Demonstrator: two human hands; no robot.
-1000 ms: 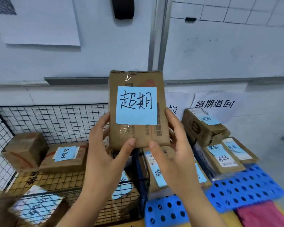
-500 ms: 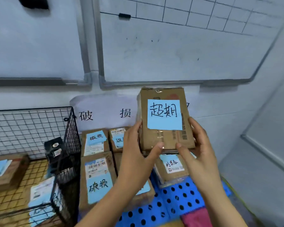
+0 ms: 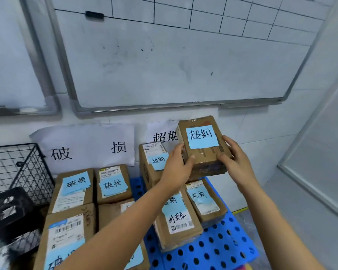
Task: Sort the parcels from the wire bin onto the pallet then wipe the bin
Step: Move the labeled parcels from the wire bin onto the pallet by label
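Both hands grip one brown parcel (image 3: 202, 146) bearing a blue note, held tilted in the air above the right-hand group of parcels; the left hand (image 3: 177, 168) clasps its near left corner, and the right hand (image 3: 235, 162) clasps its right side. Below lies the blue perforated pallet (image 3: 219, 244), carrying a left cluster of parcels (image 3: 74, 191) and a right cluster (image 3: 203, 201); the wire bin (image 3: 27, 168) stands at the far left, just beside the left cluster.

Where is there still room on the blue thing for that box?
Bare blue pallet shows at the front right, past the two flat parcels, and in a narrow strip between the two groups. The left side is packed with parcels.
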